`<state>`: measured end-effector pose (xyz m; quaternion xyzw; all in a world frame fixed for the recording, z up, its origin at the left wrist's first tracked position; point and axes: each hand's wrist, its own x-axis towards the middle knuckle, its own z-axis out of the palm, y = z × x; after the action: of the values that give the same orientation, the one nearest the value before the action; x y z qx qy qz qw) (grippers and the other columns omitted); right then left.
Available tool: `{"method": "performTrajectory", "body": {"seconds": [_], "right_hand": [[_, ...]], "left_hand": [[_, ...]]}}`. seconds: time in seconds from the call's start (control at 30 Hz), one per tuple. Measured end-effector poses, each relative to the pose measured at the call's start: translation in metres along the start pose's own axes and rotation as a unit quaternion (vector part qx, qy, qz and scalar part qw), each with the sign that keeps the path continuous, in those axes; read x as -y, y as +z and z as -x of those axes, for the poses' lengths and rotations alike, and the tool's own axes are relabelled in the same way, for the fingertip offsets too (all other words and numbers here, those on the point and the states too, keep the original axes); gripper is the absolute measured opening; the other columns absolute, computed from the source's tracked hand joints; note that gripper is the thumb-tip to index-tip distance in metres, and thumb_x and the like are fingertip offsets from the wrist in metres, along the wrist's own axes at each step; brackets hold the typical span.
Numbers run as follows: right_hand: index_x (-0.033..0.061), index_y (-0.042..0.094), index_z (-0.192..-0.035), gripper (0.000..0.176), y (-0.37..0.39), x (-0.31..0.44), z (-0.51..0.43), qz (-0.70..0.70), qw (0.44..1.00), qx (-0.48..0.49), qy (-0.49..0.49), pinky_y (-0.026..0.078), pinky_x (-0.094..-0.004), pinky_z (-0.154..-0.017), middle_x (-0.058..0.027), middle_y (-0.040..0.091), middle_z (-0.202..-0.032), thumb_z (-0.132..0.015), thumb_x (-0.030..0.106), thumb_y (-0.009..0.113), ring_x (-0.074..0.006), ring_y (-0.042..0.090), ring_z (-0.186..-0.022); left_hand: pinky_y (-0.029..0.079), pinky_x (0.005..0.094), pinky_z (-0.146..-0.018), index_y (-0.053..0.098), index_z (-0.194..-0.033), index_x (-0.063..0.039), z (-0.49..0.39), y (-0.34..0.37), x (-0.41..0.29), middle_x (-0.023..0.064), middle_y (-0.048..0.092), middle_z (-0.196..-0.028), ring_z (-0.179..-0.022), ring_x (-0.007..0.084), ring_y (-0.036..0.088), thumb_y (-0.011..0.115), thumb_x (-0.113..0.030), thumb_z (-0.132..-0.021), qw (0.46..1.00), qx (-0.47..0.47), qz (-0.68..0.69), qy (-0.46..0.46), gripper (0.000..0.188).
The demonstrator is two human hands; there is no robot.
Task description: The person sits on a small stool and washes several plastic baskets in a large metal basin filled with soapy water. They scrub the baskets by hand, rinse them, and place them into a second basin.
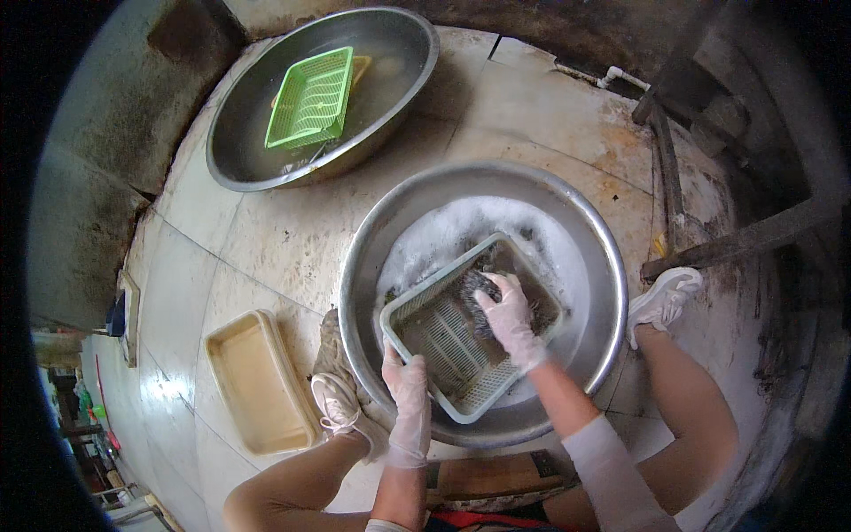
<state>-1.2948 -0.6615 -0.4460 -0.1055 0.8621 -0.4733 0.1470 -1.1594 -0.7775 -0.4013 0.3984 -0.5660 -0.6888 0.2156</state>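
Note:
A large round metal basin [602, 266] with foamy water [425, 233] stands on the floor before me. In it a pale grey-green slotted plastic basket [455, 339] lies tilted, partly under the murky water. My left hand [407, 382], in a thin translucent glove, grips the basket's near left rim, thumb on the rim. My right hand [512, 316], gloved alike, holds a dark scouring pad [477, 296] inside the basket, over its slotted bottom. The far right part of the basket is hidden by water and the right hand.
Behind on the left, a bigger metal basin [226, 149] holds water and a bright green plastic basket [309, 100]. A stack of beige plastic trays [256, 386] lies on the tiled floor at left. A dark frame [738, 236] stands at right. My shoes flank the near basin.

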Motion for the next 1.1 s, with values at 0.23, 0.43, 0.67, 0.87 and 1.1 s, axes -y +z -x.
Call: {"method": "performTrajectory", "body": {"seconds": [0.23,0.43,0.67,0.87,1.1], "right_hand": [[0.0115,0.061,-0.102,0.033,0.040,0.120,0.005,0.016,0.989,0.011,-0.149,0.047,-0.0418,-0.077,-0.0154,0.053,-0.105,-0.076,0.031,0.066,-0.0332,0.054,-0.097],[0.0111,0.062,-0.099,0.030,0.025,0.021,-0.087,0.235,0.966,-0.106,0.022,0.048,-0.0406,-0.076,-0.0131,0.053,-0.106,-0.076,0.030,0.065,-0.0301,0.059,-0.089],[0.0099,0.059,-0.095,0.029,0.075,0.112,-0.008,0.088,0.984,-0.006,-0.158,0.047,-0.0413,-0.077,-0.0138,0.050,-0.100,-0.077,0.032,0.063,-0.0310,0.054,-0.092],[0.0109,0.055,-0.108,0.035,0.026,0.006,-0.075,0.279,0.953,-0.097,0.071,0.047,-0.0419,-0.081,-0.0136,0.047,-0.114,-0.082,0.033,0.059,-0.0319,0.053,-0.100],[0.0083,0.046,-0.117,0.043,0.043,-0.026,-0.028,0.047,0.963,-0.236,0.119,0.041,-0.0441,-0.090,-0.0196,0.045,-0.115,-0.082,0.030,0.060,-0.0379,0.050,-0.103]], "left_hand": [[0.043,0.0203,-0.077,0.052,-0.120,0.003,-0.006,0.017,-0.027,0.0032,0.061,-0.099,-0.083,0.0099,0.055,0.047,0.008,-0.071,0.998,-0.023,-0.050,0.027,0.049],[0.043,0.0203,-0.075,0.051,-0.121,0.003,-0.006,0.024,-0.020,0.0046,0.061,-0.098,-0.081,0.0103,0.056,0.045,0.009,-0.069,0.998,-0.001,0.060,-0.027,0.053],[0.045,0.0252,-0.080,0.054,-0.114,0.005,-0.006,0.009,-0.003,0.0087,0.061,-0.101,-0.088,0.0155,0.059,0.048,0.010,-0.069,1.000,-0.012,0.006,0.013,0.046],[0.045,0.0205,-0.075,0.054,-0.118,0.003,-0.014,-0.003,-0.004,0.0062,0.062,-0.101,-0.084,0.0097,0.058,0.047,0.013,-0.069,0.998,0.017,0.057,-0.025,0.051],[0.046,0.0219,-0.075,0.055,-0.117,0.002,-0.025,-0.009,0.003,0.0053,0.063,-0.097,-0.083,0.0113,0.059,0.047,0.011,-0.069,0.996,-0.001,0.063,-0.058,0.049]]}}
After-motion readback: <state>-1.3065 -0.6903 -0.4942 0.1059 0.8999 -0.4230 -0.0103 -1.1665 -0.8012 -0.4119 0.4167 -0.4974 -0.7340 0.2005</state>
